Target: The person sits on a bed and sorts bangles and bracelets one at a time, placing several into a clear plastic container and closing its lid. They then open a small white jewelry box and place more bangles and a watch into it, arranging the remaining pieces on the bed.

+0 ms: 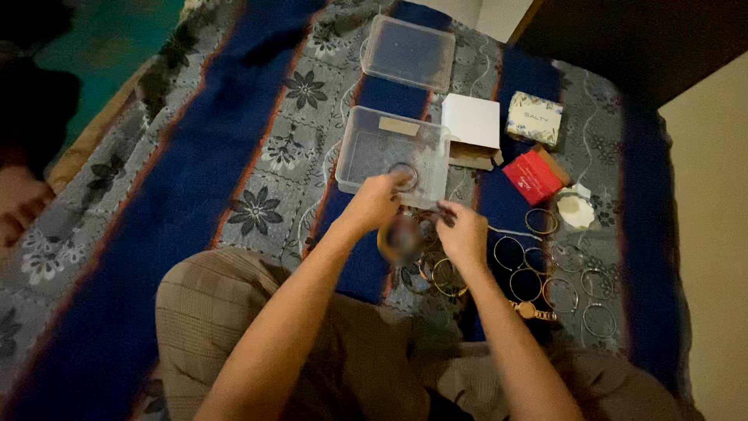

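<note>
My left hand point(376, 204) reaches over the near rim of a clear plastic box point(366, 152) and pinches a thin ring-shaped bangle point(405, 173) at its edge. My right hand point(461, 234) hovers just right of it, fingers curled on something thin; what it is I cannot make out. Several metal bangles point(545, 277) lie spread on the patterned bedspread to the right of my right hand. A gold wristwatch point(531, 310) lies among them.
A clear plastic lid point(409, 52) lies beyond the box. A white box point(471, 125), a patterned small box point(534, 118) and a red box point(532, 176) sit at the right. My knees in checked trousers point(226, 312) fill the foreground. A wall runs along the right.
</note>
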